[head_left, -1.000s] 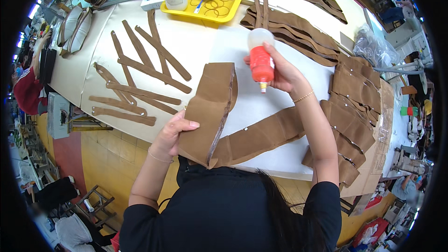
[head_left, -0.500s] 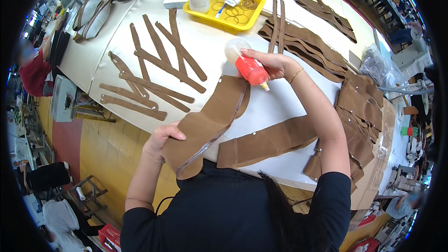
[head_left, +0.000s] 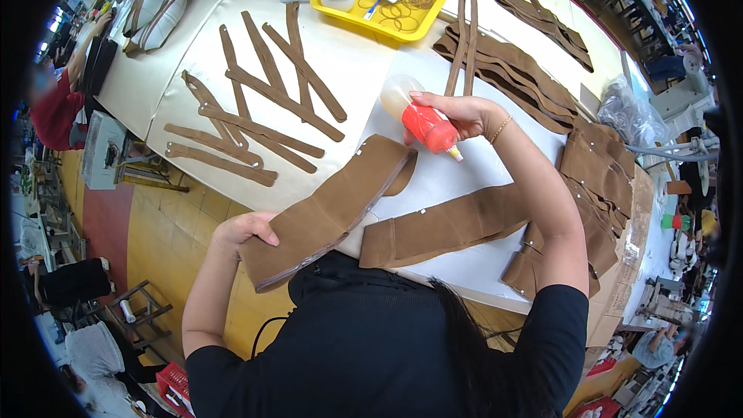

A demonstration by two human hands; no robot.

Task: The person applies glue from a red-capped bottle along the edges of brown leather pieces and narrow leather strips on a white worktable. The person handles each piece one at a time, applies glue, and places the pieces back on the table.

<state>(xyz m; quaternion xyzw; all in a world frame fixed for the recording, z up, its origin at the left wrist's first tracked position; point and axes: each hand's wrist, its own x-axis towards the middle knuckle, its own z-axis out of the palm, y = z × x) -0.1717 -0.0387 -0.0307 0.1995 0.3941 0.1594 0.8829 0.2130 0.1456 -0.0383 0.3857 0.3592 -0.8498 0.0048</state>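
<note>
Single head-worn fisheye view, looking steeply down at white worktable (head_left: 340, 54), close range.

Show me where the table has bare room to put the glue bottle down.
Bare white patch between the glue bottle in the right hand, the yellow tray and the loose straps. Smaller patch below the bottle, above the wide brown piece. Right edge is crowded with stacked pieces.

White worktable (head_left: 340, 54) carrying cut brown leather pieces

Narrow brown strips (head_left: 255, 101) are lying crossed at the left, a yellow tray (head_left: 352, 11) is sitting at the far edge, longer straps (head_left: 503, 70) are stretching beyond it, and stacked brown panels (head_left: 596, 178) are piling at the right edge.
</note>
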